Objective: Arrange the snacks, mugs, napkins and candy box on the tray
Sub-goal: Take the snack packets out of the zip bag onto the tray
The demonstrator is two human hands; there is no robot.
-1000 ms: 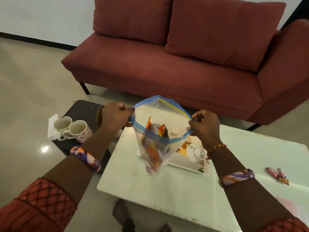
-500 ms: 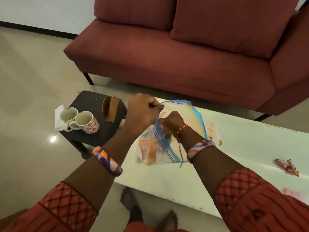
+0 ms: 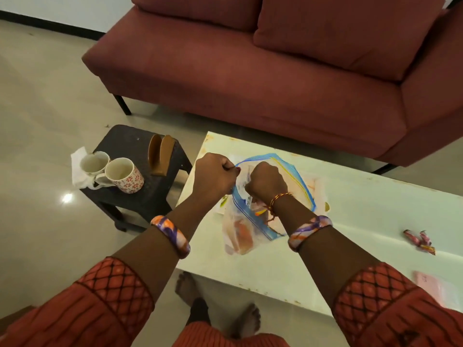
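Snacks sit inside a clear zip bag (image 3: 250, 221) on the white counter (image 3: 363, 221). Her left hand (image 3: 215, 176) pinches the bag's rim open while her right hand (image 3: 265, 182) reaches inside, fingers hidden. Next, I'd guess, she must lift a packet out.

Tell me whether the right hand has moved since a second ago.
Yes. The right hand left the zip bag's right rim and now reaches into its mouth, nearer the left hand.
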